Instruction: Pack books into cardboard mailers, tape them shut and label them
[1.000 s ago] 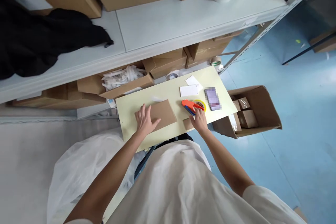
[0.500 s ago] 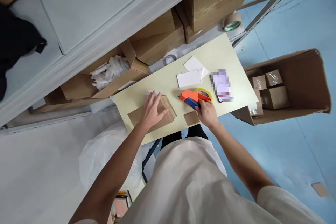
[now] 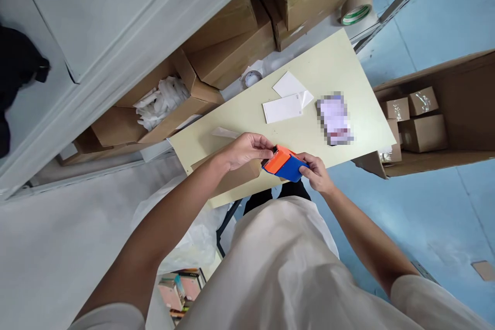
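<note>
An orange and blue tape dispenser is held over the table's near edge, its toothed end pointing left. My right hand grips its right end, fingers closed round it. My left hand pinches at the toothed end, thumb and fingers closed there; whether a tape end lies between them is too small to tell. Under my left wrist a brown cardboard box lies on the table, partly hidden by hand and forearm. Beyond the left hand is a thin translucent strip.
The cream table holds white label sheets and a blurred-out phone. Behind it stand shelf cartons and a brown tape roll. A large carton with several small boxes stands on the right.
My right hand has raised and turned the tape dispenser towards me. My left hand has left the cardboard box and moved right to the dispenser's toothed end. The view has shifted slightly.
</note>
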